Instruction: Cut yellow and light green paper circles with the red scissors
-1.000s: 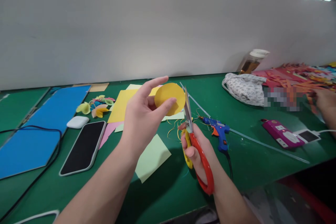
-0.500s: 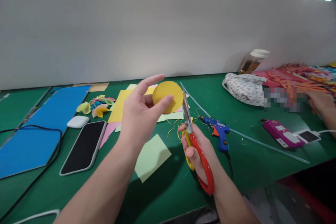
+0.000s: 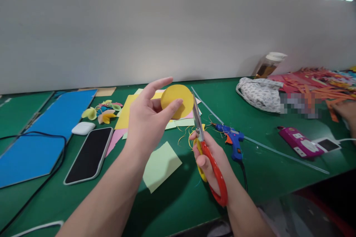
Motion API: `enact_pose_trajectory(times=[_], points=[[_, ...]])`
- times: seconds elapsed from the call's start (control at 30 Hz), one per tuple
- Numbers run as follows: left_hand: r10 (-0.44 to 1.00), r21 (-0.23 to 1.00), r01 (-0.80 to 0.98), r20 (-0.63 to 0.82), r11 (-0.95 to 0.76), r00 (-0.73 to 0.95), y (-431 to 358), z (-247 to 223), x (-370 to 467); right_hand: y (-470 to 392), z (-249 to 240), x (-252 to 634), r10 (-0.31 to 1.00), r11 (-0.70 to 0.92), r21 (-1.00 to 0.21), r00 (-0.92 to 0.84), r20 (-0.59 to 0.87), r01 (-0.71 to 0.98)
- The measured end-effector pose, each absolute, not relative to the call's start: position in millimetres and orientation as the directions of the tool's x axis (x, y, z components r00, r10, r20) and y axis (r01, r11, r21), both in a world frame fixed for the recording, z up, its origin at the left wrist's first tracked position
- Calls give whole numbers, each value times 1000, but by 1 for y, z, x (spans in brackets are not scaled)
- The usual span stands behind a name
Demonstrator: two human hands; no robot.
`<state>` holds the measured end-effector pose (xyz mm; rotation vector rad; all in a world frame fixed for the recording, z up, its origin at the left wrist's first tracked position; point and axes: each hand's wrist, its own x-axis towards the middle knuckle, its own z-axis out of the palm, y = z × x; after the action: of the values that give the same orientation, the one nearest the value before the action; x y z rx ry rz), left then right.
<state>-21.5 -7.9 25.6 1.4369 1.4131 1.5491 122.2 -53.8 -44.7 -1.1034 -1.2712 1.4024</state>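
Note:
A round yellow paper disc (image 3: 175, 98) is pinched between the thumb and fingers of my left hand (image 3: 148, 118), held above the table. My right hand (image 3: 213, 155) grips scissors (image 3: 215, 170) with one red and one yellow handle. The blades point up and lie at the disc's right edge, looking closed or nearly so. Below the hands, a pale green paper sheet (image 3: 162, 166) lies on the green table (image 3: 172, 213). Thin yellow paper trimmings (image 3: 185, 133) lie beside the scissors, and yellow sheets (image 3: 124, 113) are behind my left hand.
On the left are a phone (image 3: 90, 155), white case (image 3: 82, 128), paper flowers (image 3: 105, 113), blue board (image 3: 50, 133) and black cable. A blue glue gun (image 3: 235, 142), patterned pouch (image 3: 260, 92), purple box (image 3: 300, 142) and tilted bottle (image 3: 269, 64) are on the right, near another person's hand (image 3: 346, 113).
My left hand has shifted very slightly up and left with the yellow disc. At the far right, the other person's hand has moved right and lower, near an orange strip.

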Motion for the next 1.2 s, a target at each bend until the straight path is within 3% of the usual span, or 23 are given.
enact_pose_trajectory(times=[0.5, 1.2], points=[[905, 940, 233, 313, -251, -288, -6, 27, -23, -53, -48, 122, 979, -40, -999, -200, -32, -36], [897, 847, 439, 406, -298, -175, -10, 21, -26, -49, -54, 127, 975, -51, -997, -218, -39, -50]])
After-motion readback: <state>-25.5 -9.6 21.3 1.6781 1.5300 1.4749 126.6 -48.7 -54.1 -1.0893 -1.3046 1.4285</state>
